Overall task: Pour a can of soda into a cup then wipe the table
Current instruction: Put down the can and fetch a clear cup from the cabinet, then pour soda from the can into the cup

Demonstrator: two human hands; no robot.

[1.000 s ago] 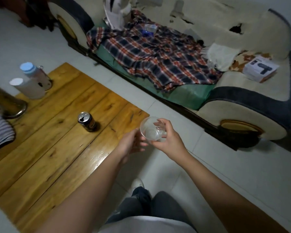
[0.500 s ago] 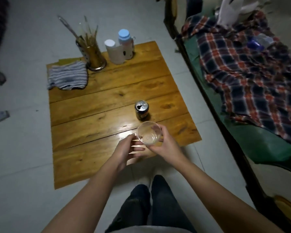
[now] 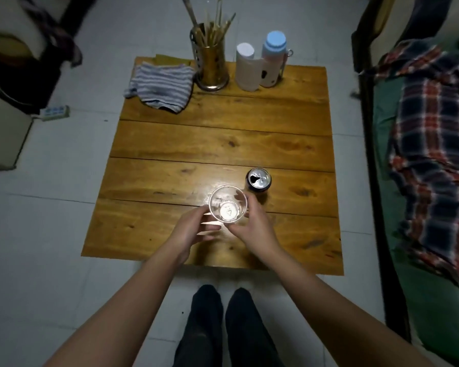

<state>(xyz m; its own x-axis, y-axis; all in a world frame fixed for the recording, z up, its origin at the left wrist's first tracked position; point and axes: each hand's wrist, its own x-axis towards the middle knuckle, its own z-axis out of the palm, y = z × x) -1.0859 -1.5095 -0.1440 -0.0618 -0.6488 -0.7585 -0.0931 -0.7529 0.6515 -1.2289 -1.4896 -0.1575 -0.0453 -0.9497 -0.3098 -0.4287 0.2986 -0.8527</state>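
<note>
Over the table: we hold a clear cup (image 3: 228, 208) above the near planks of the wooden table (image 3: 170, 144), upright and empty.
Right hand (image 3: 256, 226): curled round the cup's side, gripping it.
Left hand (image 3: 194, 229): fingers loosely spread beside the cup, tips touching it or nearly so; we cannot tell whether it bears any weight.
Change: half a second ago we stood askew to the table; now we face it squarely, the cup brought in over the wood.
Can (image 3: 259, 179): opened, upright, just beyond the cup.
Cloth (image 3: 162, 86): striped, far left corner, untouched.
Meaning: we judge the cup is about to be set down; pouring not begun.
</note>
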